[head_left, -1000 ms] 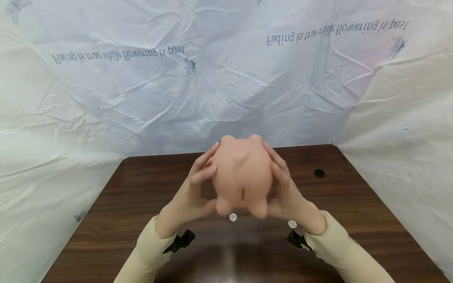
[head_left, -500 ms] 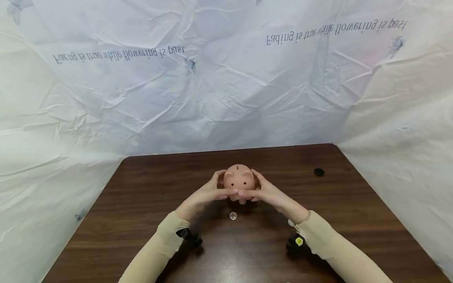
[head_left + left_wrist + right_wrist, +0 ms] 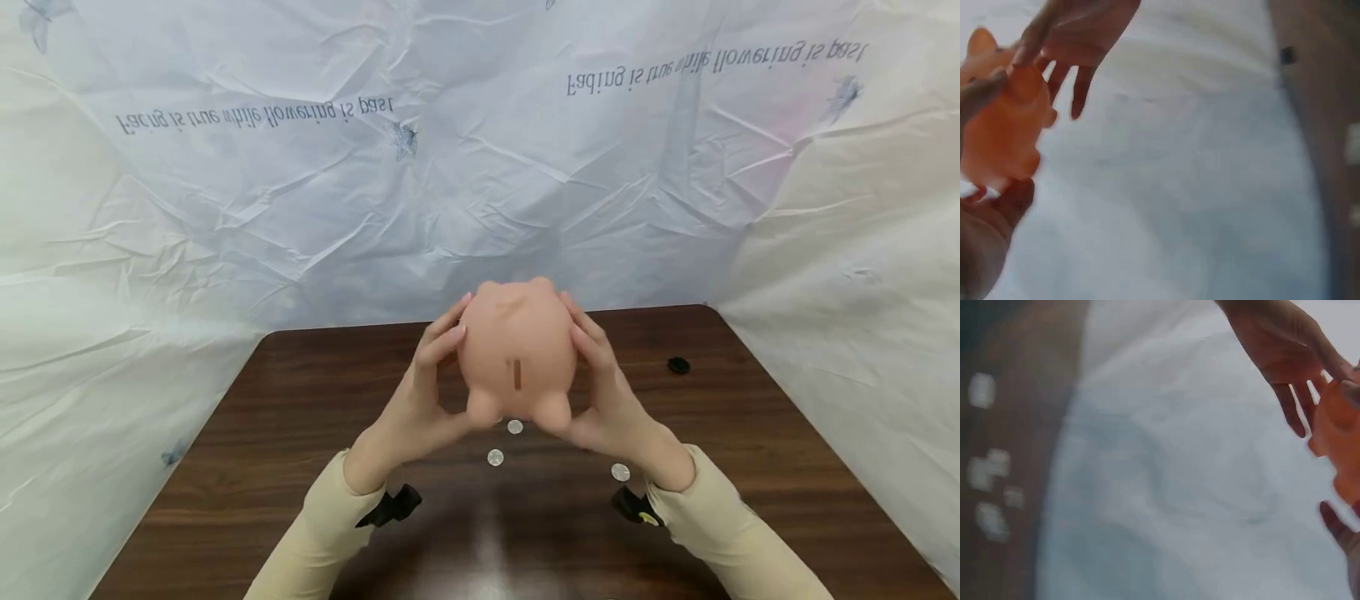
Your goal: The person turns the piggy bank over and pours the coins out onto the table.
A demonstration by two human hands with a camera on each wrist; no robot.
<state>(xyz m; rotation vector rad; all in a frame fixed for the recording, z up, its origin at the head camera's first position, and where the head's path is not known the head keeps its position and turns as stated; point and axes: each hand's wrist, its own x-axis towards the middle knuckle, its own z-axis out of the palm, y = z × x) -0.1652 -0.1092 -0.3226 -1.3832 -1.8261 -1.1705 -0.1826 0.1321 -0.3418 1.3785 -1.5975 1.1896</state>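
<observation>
A pink piggy bank [image 3: 517, 350] is held up over the table between both hands, its coin slot turned toward the head camera. My left hand [image 3: 420, 392] grips its left side, fingers curled around the body and thumb low by an ear. On the other side my right hand [image 3: 611, 396] holds it the same way. Both wrist views show the piggy bank [image 3: 1000, 134] at the frame edge, looking orange there and partly cut off. Below it in the head view lie a silver coin [image 3: 515, 427] and another coin [image 3: 496, 457].
A third coin [image 3: 620, 472] rests beside the right wrist. Farther back on the right is a small round black cap [image 3: 678, 366]. The brown wooden table [image 3: 315, 417] is bordered by hanging pale sheets [image 3: 450, 208] behind and at the sides.
From a raised pose, the piggy bank dipped low with its face toward me, then came back up tipped forward. A coin now shows beneath it that was not visible one second ago.
</observation>
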